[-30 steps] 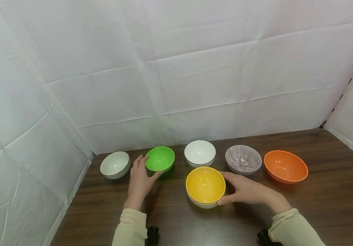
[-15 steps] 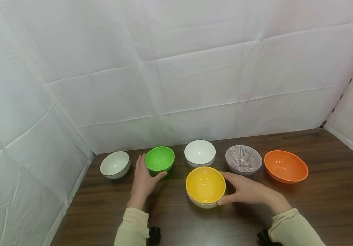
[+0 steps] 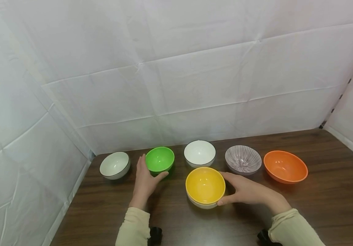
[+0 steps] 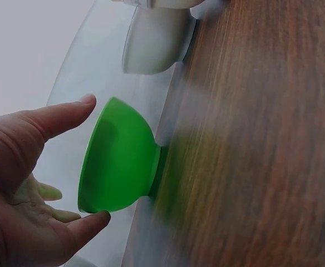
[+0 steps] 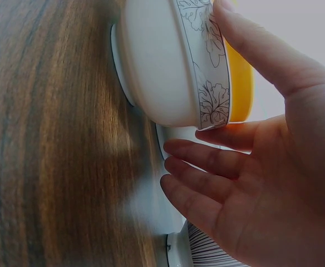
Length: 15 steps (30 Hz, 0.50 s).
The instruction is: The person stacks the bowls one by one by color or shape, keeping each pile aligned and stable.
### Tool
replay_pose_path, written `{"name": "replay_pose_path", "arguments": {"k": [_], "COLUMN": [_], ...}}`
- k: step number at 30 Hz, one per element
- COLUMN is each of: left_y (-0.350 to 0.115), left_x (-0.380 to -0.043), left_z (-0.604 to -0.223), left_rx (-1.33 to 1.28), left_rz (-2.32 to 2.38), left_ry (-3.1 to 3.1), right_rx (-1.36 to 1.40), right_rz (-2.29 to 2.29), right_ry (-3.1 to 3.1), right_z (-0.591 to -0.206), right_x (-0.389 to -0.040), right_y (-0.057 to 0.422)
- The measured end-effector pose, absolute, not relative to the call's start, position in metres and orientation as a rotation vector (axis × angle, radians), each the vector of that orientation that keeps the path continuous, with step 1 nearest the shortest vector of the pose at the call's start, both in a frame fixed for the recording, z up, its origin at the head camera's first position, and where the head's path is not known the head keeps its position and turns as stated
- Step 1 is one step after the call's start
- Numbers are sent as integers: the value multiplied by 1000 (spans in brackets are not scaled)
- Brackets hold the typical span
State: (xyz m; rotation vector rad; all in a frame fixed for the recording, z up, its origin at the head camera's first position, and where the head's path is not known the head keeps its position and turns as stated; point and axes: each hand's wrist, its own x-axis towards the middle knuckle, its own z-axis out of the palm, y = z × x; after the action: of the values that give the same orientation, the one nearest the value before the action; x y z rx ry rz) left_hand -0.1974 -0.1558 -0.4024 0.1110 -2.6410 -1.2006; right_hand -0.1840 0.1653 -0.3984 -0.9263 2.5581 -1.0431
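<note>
A green bowl (image 3: 159, 159) stands upright on the table. Around its left and near sides is my left hand (image 3: 145, 181), thumb and fingers spread. In the left wrist view a fingertip meets the rim of the green bowl (image 4: 121, 158), and the thumb tip looks slightly apart from it. A yellow bowl (image 3: 205, 185) sits nested inside a white bowl with a leaf-pattern band (image 5: 162, 67), the pair resting on the table. My right hand (image 3: 244, 189) holds the white bowl's right side between thumb and index finger, its other fingers extended.
Along the back of the brown table (image 3: 176, 225) stand a pale bowl (image 3: 115, 165) at left, a white dark-rimmed bowl (image 3: 199, 152), a striped bowl (image 3: 243, 160) and an orange bowl (image 3: 285, 167). White cloth (image 3: 176, 85) hangs close behind them.
My left hand has shifted slightly right, its fingers moving from over the green bowl's rim to its outer left side. My right hand and the bowls stay where they were.
</note>
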Motion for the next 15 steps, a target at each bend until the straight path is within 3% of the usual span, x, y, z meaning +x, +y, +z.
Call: {"name": "replay_pose_path", "arguments": {"k": [15], "left_y": [-152], "left_x": [-203], "left_z": [-408], "left_rx": [135], "left_rz": [-1210], "left_ry": [-2599], "right_rx": [-916], "right_rz": [-1054], "right_ry": [2537], "right_z": [-398], "right_x": [-183], "right_y": [165]}}
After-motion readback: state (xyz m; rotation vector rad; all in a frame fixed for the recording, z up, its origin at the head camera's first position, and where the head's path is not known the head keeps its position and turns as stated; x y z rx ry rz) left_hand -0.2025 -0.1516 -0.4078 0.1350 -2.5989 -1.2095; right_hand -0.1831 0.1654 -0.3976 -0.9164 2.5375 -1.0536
